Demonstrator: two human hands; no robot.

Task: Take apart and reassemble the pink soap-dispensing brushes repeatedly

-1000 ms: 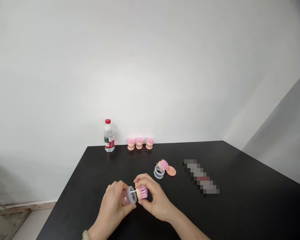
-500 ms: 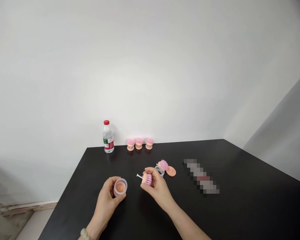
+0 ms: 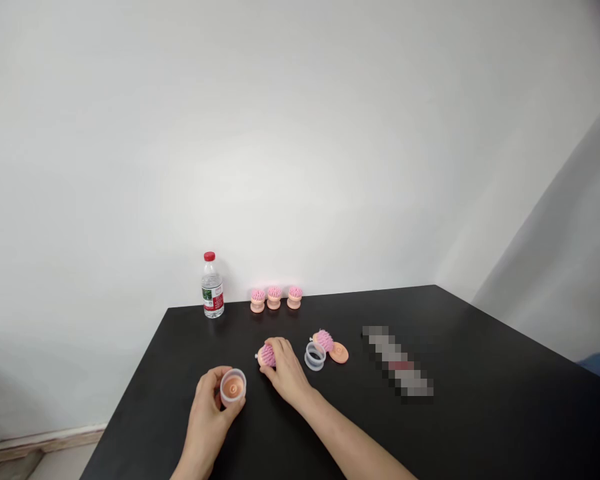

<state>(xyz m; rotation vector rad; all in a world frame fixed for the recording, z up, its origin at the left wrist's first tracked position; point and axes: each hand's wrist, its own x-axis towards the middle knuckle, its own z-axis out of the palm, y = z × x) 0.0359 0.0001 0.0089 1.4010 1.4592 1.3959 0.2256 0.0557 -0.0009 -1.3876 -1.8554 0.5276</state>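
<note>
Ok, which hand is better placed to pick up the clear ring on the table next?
Probably the right hand: it rests on the pink brush, close beside the clear ring, while the left hand holds the clear cup farther away.

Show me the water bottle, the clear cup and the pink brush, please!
Water bottle (image 3: 213, 290): head view, on its clear middle, above the label.
Clear plastic cup (image 3: 233, 387): head view, on its middle, where peach colour shows.
Pink brush (image 3: 267, 355): head view, on its bristles.

A clear plastic cup sits upright in the left hand, a peach disc visible at its bottom. A pink-bristled brush lies on its side, gripped by the right hand, with a white pin tip poking out leftward.
</note>
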